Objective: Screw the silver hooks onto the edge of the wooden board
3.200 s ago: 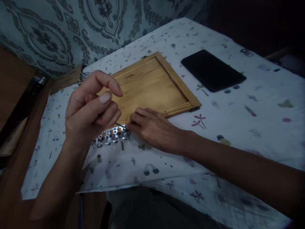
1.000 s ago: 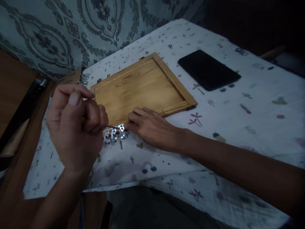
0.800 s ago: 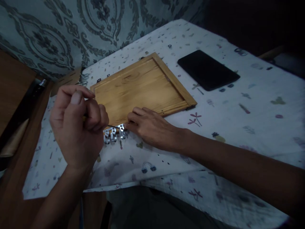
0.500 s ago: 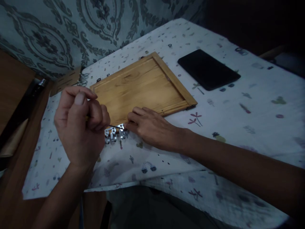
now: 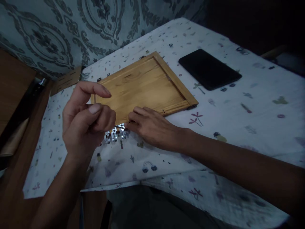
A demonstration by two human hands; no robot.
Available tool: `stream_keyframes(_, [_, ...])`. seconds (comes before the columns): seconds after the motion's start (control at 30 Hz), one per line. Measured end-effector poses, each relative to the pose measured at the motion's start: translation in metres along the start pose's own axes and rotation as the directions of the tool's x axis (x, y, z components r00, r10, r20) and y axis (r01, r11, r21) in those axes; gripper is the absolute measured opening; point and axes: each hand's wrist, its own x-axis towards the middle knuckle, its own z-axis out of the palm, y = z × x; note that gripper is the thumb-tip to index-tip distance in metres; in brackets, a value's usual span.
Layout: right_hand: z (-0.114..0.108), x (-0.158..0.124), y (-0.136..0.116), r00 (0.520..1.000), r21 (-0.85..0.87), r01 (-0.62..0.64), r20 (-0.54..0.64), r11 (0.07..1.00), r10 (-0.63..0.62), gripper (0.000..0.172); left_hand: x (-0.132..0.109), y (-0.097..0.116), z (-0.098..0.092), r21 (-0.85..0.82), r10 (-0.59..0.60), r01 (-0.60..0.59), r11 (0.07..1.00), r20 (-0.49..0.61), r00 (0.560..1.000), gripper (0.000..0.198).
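Observation:
At the left, my left hand (image 5: pixel 87 121) has its fingers curled, thumb and index finger apart, around a screwdriver; the handle is hidden inside the hand. Its thin shaft (image 5: pixel 118 127) points right, towards the metal hooks (image 5: pixel 114 135) along the near edge of a framed wooden board (image 5: pixel 140 86). My right hand (image 5: pixel 152 127) rests at that same edge, its fingers bent together by the rightmost hook and the shaft's tip. What its fingertips pinch is hidden.
A black tablet-like slab (image 5: pixel 209 69) lies right of the board on the printed white cloth (image 5: pixel 238 127). Behind the left hand is a brown cardboard piece (image 5: pixel 66 81) near a patterned curtain (image 5: pixel 100 22). The cloth's front edge is close to my lap.
My left hand has shifted slightly right, and its index finger and thumb have opened apart. My right hand and the board have stayed nearly in place.

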Motion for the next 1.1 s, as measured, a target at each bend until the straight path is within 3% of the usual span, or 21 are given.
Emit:
stream_keyframes(0.07, [-0.001,0.000,0.000,1.000,-0.003,0.000,0.011,1.000,0.000,0.016,0.005,0.000,-0.006,-0.027,-0.038,0.040,0.999,0.079,0.996,0.020])
stream_keyframes(0.13, [-0.002,0.001,0.000,1.000,-0.009,-0.002,0.023,1.000,0.003,0.016,0.010,-0.001,-0.010,-0.023,-0.063,0.065,0.998,0.084,0.994,0.014])
stream_keyframes(0.23, [-0.002,0.001,-0.001,0.999,-0.009,-0.012,0.044,1.000,0.012,0.017,0.015,-0.004,-0.010,0.058,-0.038,0.042,0.997,-0.080,0.996,0.005])
stream_keyframes(0.33, [-0.001,0.001,0.000,0.999,0.013,-0.011,0.045,1.000,0.010,0.019,0.013,-0.006,-0.005,0.158,0.035,0.015,0.987,-0.308,0.951,0.017])
stream_keyframes(0.43, [0.000,0.001,0.001,1.000,0.019,-0.005,0.025,1.000,0.004,0.019,0.008,-0.007,0.002,0.154,0.039,0.026,0.988,-0.408,0.912,0.019])
stream_keyframes(0.57, [-0.002,0.001,0.001,0.999,0.025,-0.007,0.050,1.000,0.006,0.017,0.007,-0.008,0.009,0.113,0.051,-0.011,0.994,-0.360,0.932,0.018])
stream_keyframes(0.7, [-0.005,0.002,0.000,0.998,0.027,-0.015,0.064,1.000,0.013,0.017,0.009,-0.007,0.005,0.077,0.013,-0.005,0.997,-0.109,0.994,0.018])
stream_keyframes(0.8, [-0.005,0.002,-0.001,0.997,0.027,-0.020,0.073,0.999,0.018,0.016,0.010,-0.005,0.002,0.051,-0.014,0.014,0.999,0.008,1.000,0.012])
stream_keyframes(0.87, [-0.005,0.002,-0.001,0.997,0.024,-0.019,0.076,1.000,0.017,0.015,0.010,-0.004,0.003,0.068,-0.010,0.013,0.998,-0.048,0.999,0.012])
stream_keyframes(1.0, [-0.004,0.001,0.001,0.998,0.021,-0.012,0.066,1.000,0.010,0.013,0.009,-0.005,0.009,0.169,0.052,-0.001,0.986,-0.295,0.954,0.025])
stream_keyframes(1.1, [-0.002,0.001,0.001,0.999,0.024,-0.008,0.042,1.000,0.007,0.013,0.008,-0.006,0.013,0.162,0.054,0.001,0.987,-0.333,0.941,0.034])
